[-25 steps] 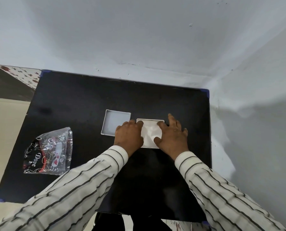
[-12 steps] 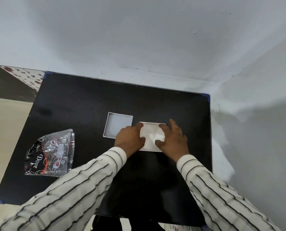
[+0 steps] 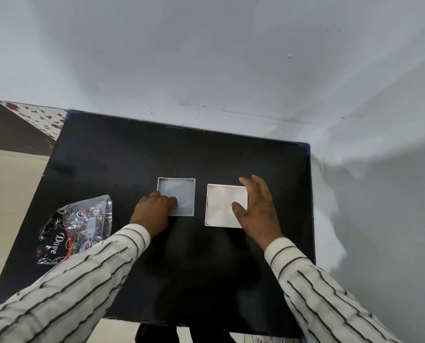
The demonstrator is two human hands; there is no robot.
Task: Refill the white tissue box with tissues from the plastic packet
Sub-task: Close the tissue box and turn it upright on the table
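The white tissue box (image 3: 221,206) sits open on the black table (image 3: 122,157), right of centre, filled with flat white tissues. My right hand (image 3: 258,209) lies along its right side with fingers spread and the thumb resting on the tissues. Left of it lies an empty, shallow white square box lid (image 3: 181,191), inner side up. My left hand (image 3: 154,211) pinches the lid's near-left corner, thumb inside the rim. The crumpled plastic packet (image 3: 75,231), black and clear with "Dove" print, lies at the table's left side, apart from both hands.
The table stands in a corner, with white walls (image 3: 231,70) behind it and to the right. Its left edge drops to a beige floor (image 3: 8,194). Blue tape marks the table corners.
My left hand left the tissues and moved left onto the lid's corner. My right hand slid to the box's right side, uncovering the tissues. The camera view shifted slightly.
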